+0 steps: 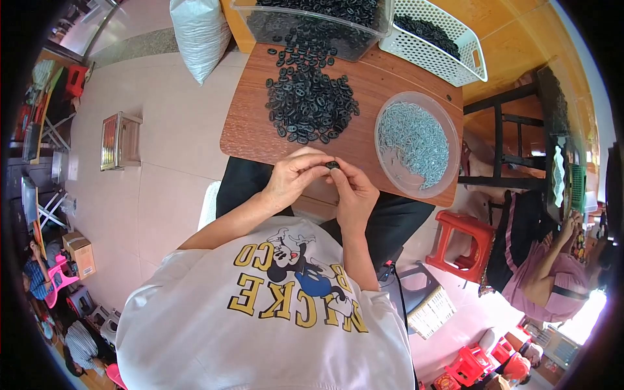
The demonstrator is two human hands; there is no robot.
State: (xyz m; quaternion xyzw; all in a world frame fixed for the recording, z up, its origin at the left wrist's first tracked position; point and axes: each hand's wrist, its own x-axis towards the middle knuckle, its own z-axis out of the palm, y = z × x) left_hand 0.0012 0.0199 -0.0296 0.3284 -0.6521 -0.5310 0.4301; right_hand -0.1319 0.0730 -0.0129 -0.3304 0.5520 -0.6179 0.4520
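Note:
Just past the near edge of a wooden table point(250, 130), both hands meet over my lap. Between their fingertips is a small black oval part point(332, 165). My left hand point(294, 174) pinches it from the left with thumb and forefinger. From the other side my right hand point(355, 188) presses its thumb and forefinger on the same part. A loose pile of similar black oval parts point(309, 104) with holes lies beyond my hands. To the right of the pile, a round clear tub point(454, 146) holds many small silvery screws point(413, 143).
At the table's back stand a clear bin point(260, 26) of black parts and a white perforated basket point(465, 71). A white sack point(198, 39) and metal stool point(120, 141) are on the left. Right of the table are a red stool point(458, 244) and a seated person point(543, 279).

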